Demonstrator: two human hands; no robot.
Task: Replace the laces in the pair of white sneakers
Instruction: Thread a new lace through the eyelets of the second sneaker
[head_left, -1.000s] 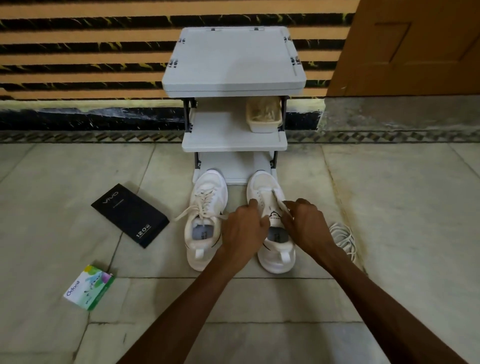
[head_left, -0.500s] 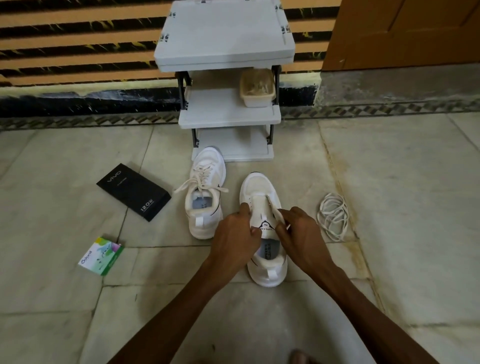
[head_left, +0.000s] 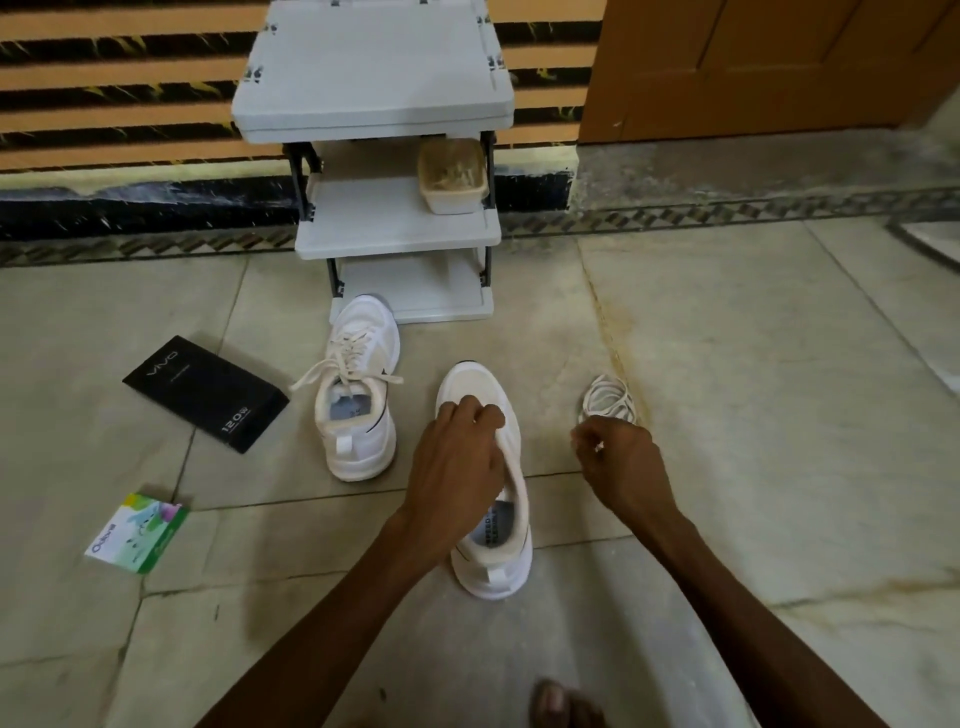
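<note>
Left hand (head_left: 457, 467) clamped on unlaced sneaker's (head_left: 493, 519) tongue. Right hand (head_left: 621, 462) curled closed just beside coiled lace (head_left: 608, 400), apart from shoe; contents unclear.

A grey three-tier plastic shoe rack (head_left: 371, 73) stands against the striped orange-and-black wall (head_left: 119, 78). A translucent beige plastic container (head_left: 453, 179) sits at the right end of the rack's middle shelf. A flat black rectangular box with white print (head_left: 205, 392) lies on the pale tiled floor (head_left: 753, 389), left of the rack. A small green-and-white carton (head_left: 137, 526) lies nearer the camera, well apart from the black box. A brown wooden door (head_left: 769, 62) occupies the upper right.
</note>
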